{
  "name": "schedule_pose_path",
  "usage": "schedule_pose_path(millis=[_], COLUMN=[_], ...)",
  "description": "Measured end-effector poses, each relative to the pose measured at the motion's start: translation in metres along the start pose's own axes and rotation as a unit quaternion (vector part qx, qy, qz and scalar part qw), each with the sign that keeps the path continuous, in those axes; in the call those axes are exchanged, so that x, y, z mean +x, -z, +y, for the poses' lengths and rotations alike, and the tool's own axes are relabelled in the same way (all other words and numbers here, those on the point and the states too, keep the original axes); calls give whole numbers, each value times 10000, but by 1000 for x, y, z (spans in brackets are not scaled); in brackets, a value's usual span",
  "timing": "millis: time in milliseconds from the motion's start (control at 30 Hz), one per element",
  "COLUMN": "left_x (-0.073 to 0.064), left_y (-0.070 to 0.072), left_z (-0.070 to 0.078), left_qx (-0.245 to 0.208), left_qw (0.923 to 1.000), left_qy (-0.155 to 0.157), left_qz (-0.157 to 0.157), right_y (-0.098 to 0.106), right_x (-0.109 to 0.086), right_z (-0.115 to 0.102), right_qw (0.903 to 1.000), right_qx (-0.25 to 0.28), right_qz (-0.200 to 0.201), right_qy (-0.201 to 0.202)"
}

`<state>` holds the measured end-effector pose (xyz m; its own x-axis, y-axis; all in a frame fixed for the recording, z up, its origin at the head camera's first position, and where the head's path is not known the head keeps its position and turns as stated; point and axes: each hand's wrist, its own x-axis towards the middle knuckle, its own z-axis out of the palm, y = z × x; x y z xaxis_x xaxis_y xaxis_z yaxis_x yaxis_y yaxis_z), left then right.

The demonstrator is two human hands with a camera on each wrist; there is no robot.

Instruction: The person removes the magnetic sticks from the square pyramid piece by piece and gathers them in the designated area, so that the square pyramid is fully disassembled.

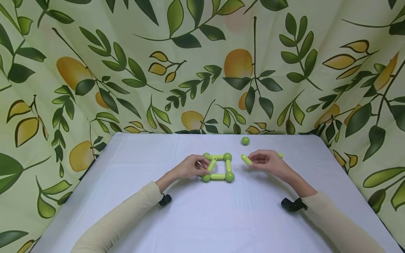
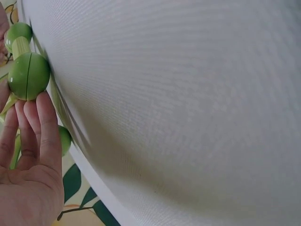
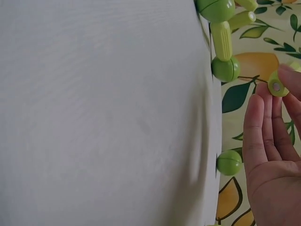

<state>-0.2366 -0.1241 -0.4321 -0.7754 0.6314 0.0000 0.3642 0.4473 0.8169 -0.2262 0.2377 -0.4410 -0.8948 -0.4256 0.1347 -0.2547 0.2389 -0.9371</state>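
Note:
A square of light-green rods (image 1: 217, 176) and glossy green balls lies on the table. At its near left corner my left hand (image 1: 193, 166) pinches a ball (image 2: 29, 76), fingertips against its underside in the left wrist view. From that corner a rod (image 1: 211, 165) rises at a tilt, its upper end free. To the right of the square, my right hand (image 1: 269, 162) holds another rod (image 1: 246, 160) between thumb and fingers. Its round end (image 3: 276, 87) faces the camera in the right wrist view. The square's left side is partly hidden behind my left hand.
A loose green ball (image 1: 245, 141) lies near the table's back edge. Just behind my right hand, the end of another rod (image 1: 280, 155) shows. White cloth covers the table (image 1: 221, 218), and a leaf-and-fruit patterned curtain (image 1: 202, 70) hangs behind it.

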Motion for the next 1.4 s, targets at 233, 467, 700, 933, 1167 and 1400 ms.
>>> schedule_pose_path(millis=[233,467,700,933,1167,1400], left_x=[0,0,1,1,1,1], left_y=[0,0,0,0,0,0], left_z=[1,1,-1,-1,0,0], left_qx=[32,28,62,57,74,86], left_qw=[10000,10000,10000,10000,10000,9999], left_qy=[-34,-43,-38,-64,-45,-65], left_qz=[27,23,18,15,12,11], right_y=[8,21,33,45,54,63], right_x=[-7,-16,-26,-36,-45,-54], right_z=[4,9,14,17,17,16], right_qw=[9998,9993,9986,9976,9970,9932], right_qx=[-179,-311,-448,-544,-597,-939], right_qz=[116,180,266,420,497,646], right_qy=[-33,46,76,56,-70,-257])
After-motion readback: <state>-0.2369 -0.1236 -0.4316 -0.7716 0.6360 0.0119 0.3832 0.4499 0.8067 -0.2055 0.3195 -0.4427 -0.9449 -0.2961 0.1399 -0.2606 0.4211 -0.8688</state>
